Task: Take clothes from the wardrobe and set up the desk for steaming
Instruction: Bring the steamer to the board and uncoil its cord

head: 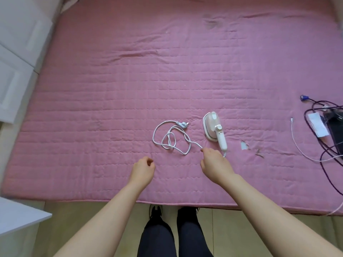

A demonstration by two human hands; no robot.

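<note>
**Steamer and cord laid out on the pink bed**

A pink quilted bed cover (130,89) fills most of the room in front of the person, who stands at its near edge in dark trousers. White cupboard doors (16,52) run along the left side, and a corner of a white worktop (18,216) shows at the lower left.

At the right edge of the bed lies a tangle of dark cables (326,145) with a black device and a thin white lead beside it.

Near the middle sits a small white handheld steamer (215,128), head pointing away, handle toward the person. Its white cord (170,138) lies in loose loops just to its left, the plug (182,125) resting at the far side of the loops.

The right hand (215,164) reaches to the cord beside the steamer's handle; its grip seems to pinch the cord between the fingertips, though the fingers hide the contact. The left hand (143,167) hovers over the cover, fingers loosely curled, holding nothing.
</note>
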